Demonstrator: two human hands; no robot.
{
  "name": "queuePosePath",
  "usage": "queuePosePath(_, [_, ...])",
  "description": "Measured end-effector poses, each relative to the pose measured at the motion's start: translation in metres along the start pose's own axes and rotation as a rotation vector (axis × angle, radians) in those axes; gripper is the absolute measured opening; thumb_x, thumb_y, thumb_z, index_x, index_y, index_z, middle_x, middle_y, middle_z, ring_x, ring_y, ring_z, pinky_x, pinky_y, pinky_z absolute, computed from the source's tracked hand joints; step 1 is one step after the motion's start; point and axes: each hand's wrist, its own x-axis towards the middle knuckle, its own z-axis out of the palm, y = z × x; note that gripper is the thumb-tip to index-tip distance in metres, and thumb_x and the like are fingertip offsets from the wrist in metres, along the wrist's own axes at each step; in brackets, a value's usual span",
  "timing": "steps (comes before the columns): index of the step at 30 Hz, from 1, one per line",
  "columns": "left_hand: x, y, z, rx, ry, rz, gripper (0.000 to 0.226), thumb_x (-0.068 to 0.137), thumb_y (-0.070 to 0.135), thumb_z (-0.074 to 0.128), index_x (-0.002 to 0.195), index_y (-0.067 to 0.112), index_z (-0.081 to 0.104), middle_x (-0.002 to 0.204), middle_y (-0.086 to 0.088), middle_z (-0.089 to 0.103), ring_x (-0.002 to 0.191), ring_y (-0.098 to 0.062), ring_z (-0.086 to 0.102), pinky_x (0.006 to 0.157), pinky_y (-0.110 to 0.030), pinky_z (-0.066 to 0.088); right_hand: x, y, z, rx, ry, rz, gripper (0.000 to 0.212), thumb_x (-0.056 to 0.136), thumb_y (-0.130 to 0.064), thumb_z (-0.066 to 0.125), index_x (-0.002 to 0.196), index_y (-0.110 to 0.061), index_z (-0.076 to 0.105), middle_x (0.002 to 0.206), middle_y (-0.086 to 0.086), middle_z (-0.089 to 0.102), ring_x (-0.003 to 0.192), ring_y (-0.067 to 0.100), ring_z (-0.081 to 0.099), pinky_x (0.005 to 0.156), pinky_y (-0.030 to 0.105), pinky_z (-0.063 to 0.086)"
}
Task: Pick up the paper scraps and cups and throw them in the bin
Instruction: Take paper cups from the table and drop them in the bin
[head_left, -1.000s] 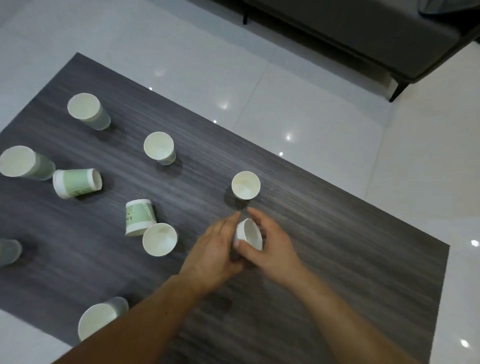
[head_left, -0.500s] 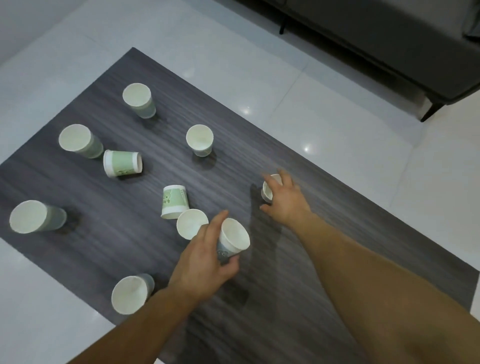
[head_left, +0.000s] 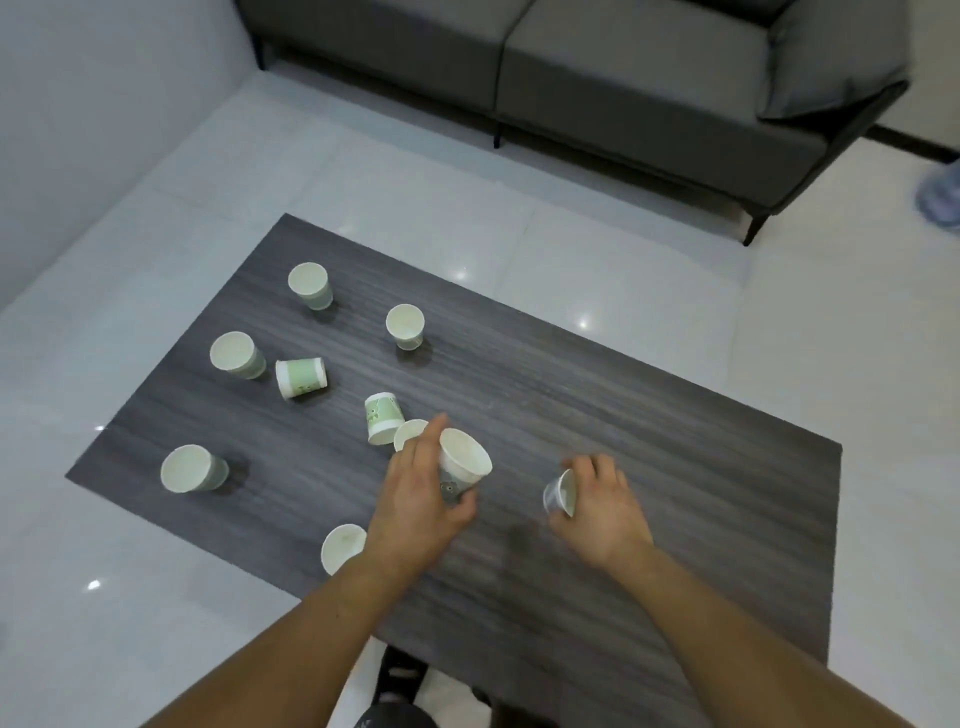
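Your left hand (head_left: 415, 512) is curled around the side of a green-and-white paper cup (head_left: 464, 464) and holds it tilted, with the mouth turned up and to the right. Your right hand (head_left: 605, 512) grips a second cup (head_left: 561, 493); it is blurred, but its mouth seems to point to the left. Both hands are above the dark wooden table (head_left: 675, 467). Beside your left wrist stands a near cup (head_left: 337, 548), partly hidden by the arm. Further left stands a left-front cup (head_left: 191, 467). Just behind your left fingers is a half-hidden cup (head_left: 407, 433), and an upside-down cup (head_left: 383, 417) is just beside it. Further away a lying cup (head_left: 301, 378) rests on its side near an upright cup (head_left: 236, 356). Two far cups (head_left: 404, 325) stand well apart at the back. Beyond the table, a grey sofa (head_left: 571, 78) stands on the pale tiled floor (head_left: 519, 249).
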Motion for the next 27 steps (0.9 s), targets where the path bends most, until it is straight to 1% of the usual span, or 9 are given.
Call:
queuePosePath(2, [-0.014, 0.019, -0.017, -0.059, -0.054, 0.002, 0.091, 0.071, 0.02, 0.074, 0.147, 0.027, 0.025, 0.131, 0.0, 0.05, 0.119, -0.018, 0.047, 0.1, -0.032, 0.042, -0.037, -0.002, -0.022, 0.025, 0.046, 0.053, 0.061, 0.078, -0.035, 0.066, 0.133, -0.023, 0.043, 0.129, 0.004, 0.037, 0.118, 0.027, 0.043, 0.094, 0.035, 0.042])
queuePosePath(4, [-0.025, 0.039, -0.036, -0.088, -0.088, 0.057, 0.092, 0.071, 0.017, 0.072, 0.148, 0.03, 0.022, 0.126, 0.001, 0.051, 0.116, -0.017, 0.047, 0.1, -0.034, 0.043, -0.073, -0.006, -0.042, 0.068, 0.108, 0.113, 0.062, 0.079, -0.036, 0.066, 0.135, -0.024, 0.042, 0.131, 0.004, 0.037, 0.119, 0.028, 0.043, 0.095, 0.036, 0.042])
queuePosePath(8, [-0.046, 0.075, -0.066, -0.026, -0.149, 0.209, 0.086, 0.072, 0.017, 0.072, 0.146, 0.026, 0.029, 0.126, -0.001, 0.049, 0.116, -0.017, 0.047, 0.096, -0.027, 0.04, -0.148, -0.017, -0.068, 0.158, 0.238, 0.19, 0.064, 0.081, -0.036, 0.066, 0.139, -0.026, 0.042, 0.132, 0.005, 0.038, 0.12, 0.027, 0.042, 0.098, 0.037, 0.043])
queuePosePath(10, [-0.056, 0.092, -0.075, 0.031, -0.196, 0.263, 0.081, 0.072, 0.02, 0.071, 0.143, 0.027, 0.033, 0.128, -0.002, 0.048, 0.117, -0.019, 0.049, 0.094, -0.029, 0.041, -0.182, -0.02, -0.075, 0.18, 0.302, 0.228, 0.064, 0.08, -0.035, 0.066, 0.139, -0.027, 0.043, 0.133, 0.005, 0.038, 0.119, 0.028, 0.043, 0.096, 0.035, 0.042])
queuePosePath(13, [-0.074, 0.12, -0.076, 0.144, -0.253, 0.389, 0.079, 0.071, 0.025, 0.072, 0.141, 0.027, 0.036, 0.128, -0.001, 0.052, 0.115, -0.021, 0.051, 0.091, -0.032, 0.043, -0.235, -0.019, -0.079, 0.199, 0.371, 0.291, 0.063, 0.079, -0.035, 0.064, 0.138, -0.027, 0.043, 0.134, 0.004, 0.039, 0.119, 0.027, 0.043, 0.094, 0.034, 0.042])
queuePosePath(16, [-0.101, 0.149, -0.063, 0.215, -0.311, 0.534, 0.077, 0.071, 0.029, 0.073, 0.139, 0.026, 0.038, 0.129, 0.001, 0.054, 0.116, -0.021, 0.05, 0.09, -0.034, 0.044, -0.29, -0.006, -0.074, 0.247, 0.441, 0.381, 0.062, 0.08, -0.034, 0.063, 0.138, -0.026, 0.043, 0.134, 0.003, 0.04, 0.119, 0.026, 0.043, 0.093, 0.034, 0.044])
queuePosePath(21, [-0.168, 0.196, -0.015, 0.248, -0.476, 0.718, 0.08, 0.072, 0.033, 0.075, 0.141, 0.027, 0.037, 0.131, 0.003, 0.053, 0.119, -0.021, 0.047, 0.091, -0.037, 0.046, -0.392, 0.037, -0.044, 0.325, 0.504, 0.577, 0.065, 0.082, -0.036, 0.062, 0.141, -0.026, 0.039, 0.134, 0.004, 0.039, 0.122, 0.026, 0.042, 0.097, 0.034, 0.043])
queuePosePath(24, [-0.225, 0.227, 0.024, 0.259, -0.568, 0.838, 0.078, 0.073, 0.032, 0.075, 0.141, 0.025, 0.037, 0.13, 0.0, 0.052, 0.119, -0.022, 0.047, 0.092, -0.036, 0.046, -0.46, 0.066, -0.02, 0.379, 0.579, 0.708, 0.065, 0.082, -0.037, 0.062, 0.142, -0.028, 0.038, 0.134, 0.002, 0.039, 0.12, 0.024, 0.043, 0.095, 0.035, 0.046])
queuePosePath(27, [-0.298, 0.253, 0.067, 0.249, -0.662, 0.96, 0.075, 0.075, 0.031, 0.073, 0.14, 0.025, 0.037, 0.125, -0.004, 0.05, 0.115, -0.025, 0.05, 0.092, -0.037, 0.046, -0.538, 0.096, 0.011, 0.424, 0.654, 0.831, 0.065, 0.082, -0.039, 0.061, 0.141, -0.03, 0.038, 0.135, 0.001, 0.039, 0.121, 0.024, 0.042, 0.094, 0.034, 0.045])
